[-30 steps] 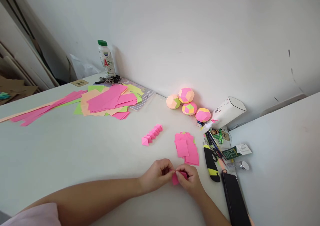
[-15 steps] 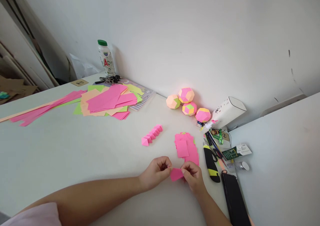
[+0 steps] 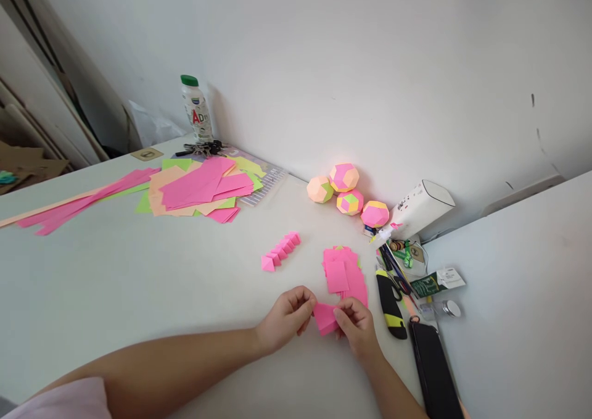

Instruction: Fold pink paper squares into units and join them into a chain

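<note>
Small paper piece held at two ends; slip, crease and snag risks noted

A small, partly folded pink paper piece (image 3: 325, 318) was found between the two hands, at the near side of the white table (image 3: 185, 271). The left hand (image 3: 285, 321) pinched its left corner between thumb and fingers; the right hand (image 3: 359, 334) grasped its right end, thumb uppermost.

Risks, in the inspector's judgement: uneven pull from the two pinches could skew a fold or tear the thin sheet; a loose left pinch, bearing on a corner only, could let it spring open. The right hand lay close to the pink slips (image 3: 355, 280), and a careless sweep could scatter them. Whether it touched them could not be determined.

Pose: the left forearm reached in low from the left, nearly level across the view; the right rose from the lower right. Both hands were turned inward, fingertips facing across the paper.
</note>
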`<state>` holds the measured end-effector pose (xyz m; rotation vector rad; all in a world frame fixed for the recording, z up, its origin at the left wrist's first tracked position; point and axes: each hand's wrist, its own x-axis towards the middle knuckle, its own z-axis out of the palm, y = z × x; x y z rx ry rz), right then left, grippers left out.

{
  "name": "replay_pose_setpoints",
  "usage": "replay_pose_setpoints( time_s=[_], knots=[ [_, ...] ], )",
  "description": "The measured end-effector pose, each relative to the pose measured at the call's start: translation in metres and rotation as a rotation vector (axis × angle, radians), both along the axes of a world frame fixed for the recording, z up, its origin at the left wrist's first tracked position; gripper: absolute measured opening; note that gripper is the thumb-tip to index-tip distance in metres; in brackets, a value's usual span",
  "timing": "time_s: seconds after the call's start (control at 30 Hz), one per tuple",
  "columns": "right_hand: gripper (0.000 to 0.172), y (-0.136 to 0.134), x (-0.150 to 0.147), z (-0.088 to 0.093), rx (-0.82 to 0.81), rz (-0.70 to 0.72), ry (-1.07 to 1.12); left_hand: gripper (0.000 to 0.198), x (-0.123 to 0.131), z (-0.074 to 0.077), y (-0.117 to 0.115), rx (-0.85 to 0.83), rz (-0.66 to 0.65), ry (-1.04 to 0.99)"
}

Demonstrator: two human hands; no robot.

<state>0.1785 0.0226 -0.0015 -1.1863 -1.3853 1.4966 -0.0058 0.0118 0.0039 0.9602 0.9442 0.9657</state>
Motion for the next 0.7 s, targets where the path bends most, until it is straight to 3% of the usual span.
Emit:
replay_pose_setpoints(
  time_s=[0.33, 0.47, 0.7],
  knots=[
    [0.021, 0.0007, 0.0004, -0.0100, 0.037, -0.086, 0.043, 0.033, 0.0030, 0.0019, 0.0024, -0.052, 0.069, -0.123],
    [0.018, 0.0012, 0.0009, -0.0080, 0.073, -0.061, 0.029, 0.034, 0.0033, -0.0005, 0.0010, -0.029, 0.032, -0.082],
    [0.014, 0.0020, 0.0019, -0.0079, 0.098, -0.008, 0.002, 0.036, 0.0035, -0.0073, 0.0013, 0.010, 0.097, -0.059]
  ],
)
